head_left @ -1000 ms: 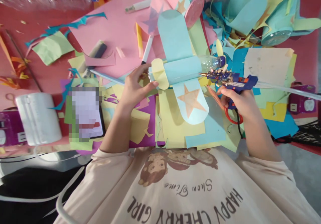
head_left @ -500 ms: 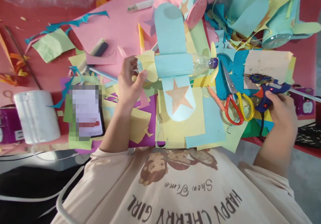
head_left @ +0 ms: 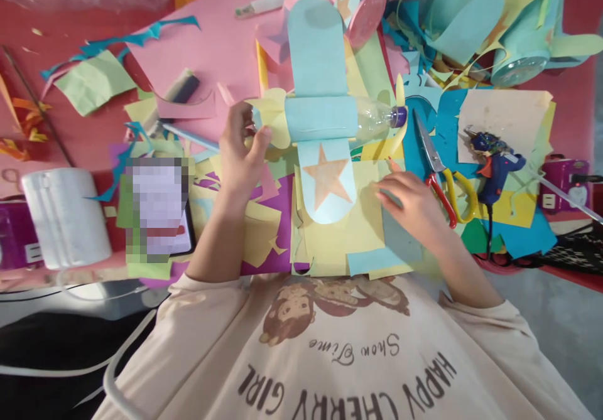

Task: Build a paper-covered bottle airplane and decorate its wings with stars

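And the blue paper wrap (head_left: 321,118) is hiding the middle of the winged bottle (head_left: 372,120); the left hand (head_left: 242,150) is covering part of its base, some fingertips curling out of sight; below the winged bottle's cap end, the right hand (head_left: 412,203) is masking nearly all of an orange marker (head_left: 394,165); well left of the winged bottle, mosaic squares are blurring the phone (head_left: 164,210); farther left of it, the frame is cropping a purple box (head_left: 12,238).
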Tool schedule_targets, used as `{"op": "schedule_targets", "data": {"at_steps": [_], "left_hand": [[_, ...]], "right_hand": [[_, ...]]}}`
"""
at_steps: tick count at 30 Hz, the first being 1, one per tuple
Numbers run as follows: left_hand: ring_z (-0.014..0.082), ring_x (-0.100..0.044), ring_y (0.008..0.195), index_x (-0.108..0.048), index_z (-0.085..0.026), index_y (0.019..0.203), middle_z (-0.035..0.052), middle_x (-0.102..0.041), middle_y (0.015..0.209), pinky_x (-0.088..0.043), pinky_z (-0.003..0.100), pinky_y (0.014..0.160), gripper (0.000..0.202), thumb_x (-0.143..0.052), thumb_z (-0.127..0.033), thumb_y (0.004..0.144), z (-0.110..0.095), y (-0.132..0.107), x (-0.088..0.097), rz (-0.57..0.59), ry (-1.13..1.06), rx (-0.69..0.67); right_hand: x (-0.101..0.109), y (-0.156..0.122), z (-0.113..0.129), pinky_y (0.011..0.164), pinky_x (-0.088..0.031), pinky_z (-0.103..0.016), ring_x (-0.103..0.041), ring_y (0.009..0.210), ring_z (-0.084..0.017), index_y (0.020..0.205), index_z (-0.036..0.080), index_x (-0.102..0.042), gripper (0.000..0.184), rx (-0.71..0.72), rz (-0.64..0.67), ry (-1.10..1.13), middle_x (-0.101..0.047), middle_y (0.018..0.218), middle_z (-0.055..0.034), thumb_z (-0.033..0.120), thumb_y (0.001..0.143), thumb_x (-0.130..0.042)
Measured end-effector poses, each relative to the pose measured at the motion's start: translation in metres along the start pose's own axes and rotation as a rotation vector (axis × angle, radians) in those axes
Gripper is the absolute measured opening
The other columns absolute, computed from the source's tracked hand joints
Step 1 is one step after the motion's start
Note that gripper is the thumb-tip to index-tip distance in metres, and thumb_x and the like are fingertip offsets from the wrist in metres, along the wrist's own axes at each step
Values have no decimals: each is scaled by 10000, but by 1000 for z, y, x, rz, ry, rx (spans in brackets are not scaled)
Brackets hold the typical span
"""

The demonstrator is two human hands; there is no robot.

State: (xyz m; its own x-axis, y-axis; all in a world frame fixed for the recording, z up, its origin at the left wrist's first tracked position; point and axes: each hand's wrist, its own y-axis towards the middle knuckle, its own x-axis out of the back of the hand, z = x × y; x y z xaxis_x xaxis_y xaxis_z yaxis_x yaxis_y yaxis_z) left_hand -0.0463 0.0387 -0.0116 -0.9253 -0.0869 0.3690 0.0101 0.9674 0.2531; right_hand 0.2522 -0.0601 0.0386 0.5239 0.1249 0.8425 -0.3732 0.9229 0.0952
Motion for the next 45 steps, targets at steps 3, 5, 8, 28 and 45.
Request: {"op": "schedule_targets", "data": {"at_steps": [3, 5, 8, 28, 45], "left_hand": [[149, -507, 908, -527, -213, 1110, 18, -547, 986, -435, 358, 809, 601, -560, -736, 814, -3, -1, 0, 17, 59, -10], [167, -534, 958, -523, -215, 1135, 33, -577, 1059, -455, 369, 830, 619, -551, -743, 812, -6, -2, 0, 16, 85, -16], [182, -574, 987, -522, -214, 1151, 48, -601, 1095, -476, 394, 868, 599, -554, -715, 825, -9, -3, 0, 16, 109, -49], [231, -587, 1035, -523, -268, 956, 45, -579, 1096, -517, 483, 883, 291, -635, -508, 835, -12, -9, -1, -222, 211, -500], [261, -611, 1124, -504, -299, 1270, 40, -620, 1209, -511, 472, 903, 510, -662, -501, 829, 3, -9, -3, 113, 10, -322]], "right_hand": [[-27, 11, 9, 836, -500, -467, -623, 936, -288, 1010, 198, -632, 176, 51, 45, -97, -676, 1000, -118, 294, 946, -500], [-38, 14, 9, 783, -497, -460, -596, 909, -305, 1023, 178, -619, 239, 15, 27, -147, -657, 1011, -145, 355, 951, -476], [-46, 14, 7, 764, -484, -433, -569, 885, -285, 991, 191, -616, 296, 16, 31, -119, -640, 1001, -135, 376, 984, -386], [-18, 1, 8, 773, -525, -377, -639, 822, -208, 874, 224, -582, 18, -108, -45, 268, -684, 895, -46, 207, 880, -584], [27, 29, -7, 519, -539, -262, -631, 582, -116, 804, 238, -634, 153, -297, -277, 796, -637, 692, 28, 297, 763, -769]]}}
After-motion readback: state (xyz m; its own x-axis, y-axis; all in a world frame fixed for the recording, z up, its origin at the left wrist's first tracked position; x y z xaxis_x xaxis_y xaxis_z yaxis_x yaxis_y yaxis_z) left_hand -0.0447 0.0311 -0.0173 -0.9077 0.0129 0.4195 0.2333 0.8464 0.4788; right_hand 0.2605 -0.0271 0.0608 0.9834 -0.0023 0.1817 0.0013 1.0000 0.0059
